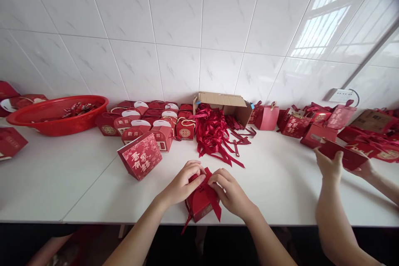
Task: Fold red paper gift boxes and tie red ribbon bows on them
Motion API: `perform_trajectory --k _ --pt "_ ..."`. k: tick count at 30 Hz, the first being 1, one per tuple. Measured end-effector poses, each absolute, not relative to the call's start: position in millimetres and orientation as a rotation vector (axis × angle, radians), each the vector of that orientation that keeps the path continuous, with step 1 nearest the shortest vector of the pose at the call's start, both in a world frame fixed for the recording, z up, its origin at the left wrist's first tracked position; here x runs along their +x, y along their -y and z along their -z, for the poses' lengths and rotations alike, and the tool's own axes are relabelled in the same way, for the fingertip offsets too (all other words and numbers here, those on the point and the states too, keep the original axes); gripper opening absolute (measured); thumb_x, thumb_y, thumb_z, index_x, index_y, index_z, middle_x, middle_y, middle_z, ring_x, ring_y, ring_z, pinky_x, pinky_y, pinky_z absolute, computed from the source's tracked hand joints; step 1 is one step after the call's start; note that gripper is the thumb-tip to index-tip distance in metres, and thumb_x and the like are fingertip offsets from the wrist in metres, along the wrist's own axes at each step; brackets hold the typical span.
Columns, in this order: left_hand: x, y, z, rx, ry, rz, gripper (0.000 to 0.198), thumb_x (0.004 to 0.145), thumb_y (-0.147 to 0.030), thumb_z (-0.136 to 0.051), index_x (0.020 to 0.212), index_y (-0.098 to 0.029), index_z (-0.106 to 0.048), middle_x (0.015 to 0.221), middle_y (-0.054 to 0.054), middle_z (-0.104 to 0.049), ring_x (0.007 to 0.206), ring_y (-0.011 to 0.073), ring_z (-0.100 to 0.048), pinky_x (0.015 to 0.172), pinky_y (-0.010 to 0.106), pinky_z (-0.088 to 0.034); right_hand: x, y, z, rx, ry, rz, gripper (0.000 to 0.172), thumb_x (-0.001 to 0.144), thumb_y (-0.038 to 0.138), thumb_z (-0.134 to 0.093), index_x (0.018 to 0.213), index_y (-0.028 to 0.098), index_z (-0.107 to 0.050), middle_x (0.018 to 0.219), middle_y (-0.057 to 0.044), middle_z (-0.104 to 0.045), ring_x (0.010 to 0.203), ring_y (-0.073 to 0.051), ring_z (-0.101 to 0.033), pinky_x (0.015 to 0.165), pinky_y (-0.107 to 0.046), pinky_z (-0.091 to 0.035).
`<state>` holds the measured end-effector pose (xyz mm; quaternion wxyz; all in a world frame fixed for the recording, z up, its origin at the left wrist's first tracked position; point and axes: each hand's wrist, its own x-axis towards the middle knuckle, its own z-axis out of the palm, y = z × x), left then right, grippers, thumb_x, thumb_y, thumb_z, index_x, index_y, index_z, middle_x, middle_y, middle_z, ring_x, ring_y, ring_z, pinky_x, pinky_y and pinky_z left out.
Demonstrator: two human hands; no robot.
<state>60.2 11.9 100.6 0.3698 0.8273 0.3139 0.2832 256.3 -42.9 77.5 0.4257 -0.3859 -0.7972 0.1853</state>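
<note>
Far left: a red carton (pixel 11 142) at the table edge of my view, then a wide red basin (pixel 62 129) with wrapped bits inside. Next, a cluster of gift boxes (pixel 134 122) packed tight against the wall side, and a loose lettered box (pixel 140 156) tilted in front of them. In front of me, near the table's front edge, sits the red box (pixel 198 205); my left hand (pixel 186 183) is narrow, fingertips pinching ribbon (pixel 215 205) at its top, and my right hand (pixel 232 191) pinches the same ribbon from the other side. My fingers block part of the box top. Behind, a ribbon heap (pixel 212 133) spills from a cardboard carton (pixel 222 99). Right: more bags and boxes (pixel 296 125), plus a co-worker's hands (pixel 331 162) gripping a dark red box (pixel 344 153).

Counts: basin one, loose lettered box one, box at my hands one, cardboard carton one, co-worker's hands two; the cluster and right-hand pile overlap, cannot count.

White table (pixel 109 199), seam running left of me; grey-veined white tiles (pixel 174 8) behind, window glare upper right, socket strip (pixel 343 94) below it.
</note>
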Motion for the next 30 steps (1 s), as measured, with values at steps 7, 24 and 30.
perform_trajectory --k 7,24,30 --pt "64.1 -14.0 -97.8 2.014 -0.818 -0.756 0.030 0.085 -0.028 -0.057 0.059 -0.022 -0.042 0.088 0.006 -0.067 0.118 0.0225 -0.052 0.096 0.032 -0.043 257.6 41.2 -75.7 -1.023 1.882 -0.530 0.011 0.091 0.014 -0.045 0.089 0.022 -0.053 0.085 -0.003 -0.058 0.073 -0.015 -0.053 0.065 -0.027 -0.045" --pt "67.2 -12.2 -92.5 1.952 -0.964 -0.767 0.014 0.071 -0.032 -0.072 0.065 -0.020 -0.070 0.097 0.008 -0.073 0.110 0.0281 -0.059 0.097 0.039 -0.043 271.6 39.2 -65.2 -1.081 1.709 -0.565 0.020 0.090 0.025 -0.048 0.071 0.023 -0.040 0.079 -0.004 -0.060 0.072 -0.016 -0.059 0.061 -0.028 -0.050" --pt "62.2 -12.5 -92.0 1.928 -0.993 -0.716 0.008 0.067 -0.028 -0.076 0.070 -0.021 -0.073 0.108 0.008 -0.070 0.119 0.0303 -0.054 0.110 0.044 -0.030 270.6 39.8 -65.0 -1.139 1.654 -0.565 0.024 0.089 0.029 -0.052 0.069 0.023 -0.040 0.077 -0.004 -0.062 0.071 -0.016 -0.059 0.062 -0.028 -0.048"
